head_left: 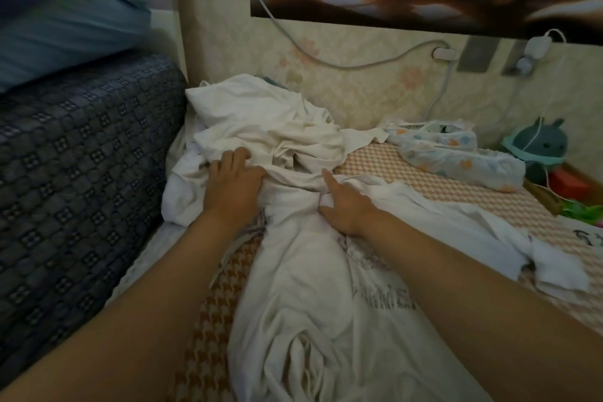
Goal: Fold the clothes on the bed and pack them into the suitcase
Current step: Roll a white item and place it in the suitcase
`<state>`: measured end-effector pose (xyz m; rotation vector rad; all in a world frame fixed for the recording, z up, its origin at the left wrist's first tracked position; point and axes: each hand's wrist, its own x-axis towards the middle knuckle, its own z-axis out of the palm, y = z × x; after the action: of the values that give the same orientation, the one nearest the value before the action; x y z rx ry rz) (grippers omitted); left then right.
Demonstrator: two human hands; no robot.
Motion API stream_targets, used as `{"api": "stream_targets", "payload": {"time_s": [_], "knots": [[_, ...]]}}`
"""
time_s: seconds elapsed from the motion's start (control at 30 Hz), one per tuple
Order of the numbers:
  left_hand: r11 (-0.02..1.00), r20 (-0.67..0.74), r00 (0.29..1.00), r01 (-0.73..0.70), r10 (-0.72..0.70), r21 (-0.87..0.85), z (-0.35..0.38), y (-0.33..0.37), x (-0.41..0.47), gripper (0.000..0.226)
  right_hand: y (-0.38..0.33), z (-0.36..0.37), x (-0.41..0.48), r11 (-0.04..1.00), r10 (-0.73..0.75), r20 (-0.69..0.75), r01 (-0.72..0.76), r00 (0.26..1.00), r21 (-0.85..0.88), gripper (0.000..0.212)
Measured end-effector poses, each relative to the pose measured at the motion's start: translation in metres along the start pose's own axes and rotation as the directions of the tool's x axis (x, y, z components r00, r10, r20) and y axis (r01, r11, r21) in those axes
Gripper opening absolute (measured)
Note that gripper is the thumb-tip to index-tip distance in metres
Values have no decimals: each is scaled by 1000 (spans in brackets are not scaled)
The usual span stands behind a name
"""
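Observation:
A crumpled white T-shirt [313, 287] with a grey print lies stretched along the bed [456, 186], which has an orange houndstooth sheet. Its upper part runs into a pile of white clothes [261, 121] near the wall. My left hand [233, 178] lies on the bunched fabric at the pile's edge, fingers curled into the cloth. My right hand [342, 202] grips a fold of the shirt, with the index finger stretched forward. No suitcase is in view.
A dark blue patterned cushion or sofa side [75, 173] rises at the left, with blue pillows [65, 23] on top. Patterned child's clothes [456, 153] lie at the right near a teal plush toy [535, 147]. Cables [326, 59] hang on the wall.

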<state>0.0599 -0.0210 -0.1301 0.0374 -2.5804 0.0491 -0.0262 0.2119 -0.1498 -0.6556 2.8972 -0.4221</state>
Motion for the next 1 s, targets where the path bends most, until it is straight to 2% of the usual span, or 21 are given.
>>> {"api": "stream_targets", "payload": {"time_s": [0.07, 0.13, 0.2, 0.27, 0.33, 0.47, 0.53, 0.57, 0.63, 0.7, 0.73, 0.77, 0.83, 0.87, 0.93, 1.0], "knots": [[993, -45, 996, -80, 77, -91, -15, 13, 5, 31, 1, -3, -13, 999, -17, -56, 19, 998, 37, 79], [967, -1, 992, -120, 123, -223, -28, 32, 7, 28, 3, -6, -27, 996, -11, -97, 20, 995, 89, 74], [933, 84, 982, -131, 168, -335, -34, 49, 2, 24, 4, -9, -46, 995, -24, -97, 33, 995, 96, 63], [906, 248, 946, -91, 208, -413, -41, 66, -6, 21, 2, -15, -69, 994, -52, -65, 57, 997, 91, 49], [887, 397, 883, -45, 250, -460, -55, 83, -19, 19, -3, -22, -97, 989, -102, -46, 107, 994, 98, 41], [875, 518, 807, 3, 284, -484, -86, 104, -53, 3, -16, -40, -152, 975, -155, -61, 163, 986, 152, 17], [887, 573, 767, 13, 288, -462, -101, 105, -72, 24, -23, -44, -183, 970, -150, 7, 145, 989, 192, 8], [883, 594, 751, 31, 288, -468, -107, 104, -81, 32, -25, -44, -197, 971, -145, 75, 127, 987, 202, 8], [855, 645, 694, 82, 320, -512, -121, 101, -103, 39, -30, -42, -226, 972, -140, 230, 89, 963, 217, 24], [849, 725, 581, 104, 371, -518, -131, 97, -125, 44, -36, -38, -251, 973, -162, 331, 95, 930, 209, 46], [869, 740, 548, 48, 389, -492, -136, 95, -134, 49, -39, -36, -261, 980, -170, 366, 117, 915, 163, 56], [890, 740, 546, -25, 394, -455, -138, 93, -142, 51, -42, -34, -270, 986, -168, 401, 150, 901, 76, 66], [899, 706, 585, -99, 399, -426, -140, 88, -153, 35, -45, -28, -283, 969, -164, 438, 228, 884, -97, 79], [903, 696, 605, -95, 386, -419, -142, 87, -155, 26, -44, -24, -287, 961, -172, 421, 246, 891, -127, 73], [908, 672, 655, -51, 345, -416, -145, 84, -156, 28, -39, -21, -287, 970, -201, 328, 233, 923, -63, 36], [889, 594, 752, 24, 285, -457, -152, 79, -152, 32, -32, -25, -282, 982, -187, 210, 188, 960, 13, 7]]}}
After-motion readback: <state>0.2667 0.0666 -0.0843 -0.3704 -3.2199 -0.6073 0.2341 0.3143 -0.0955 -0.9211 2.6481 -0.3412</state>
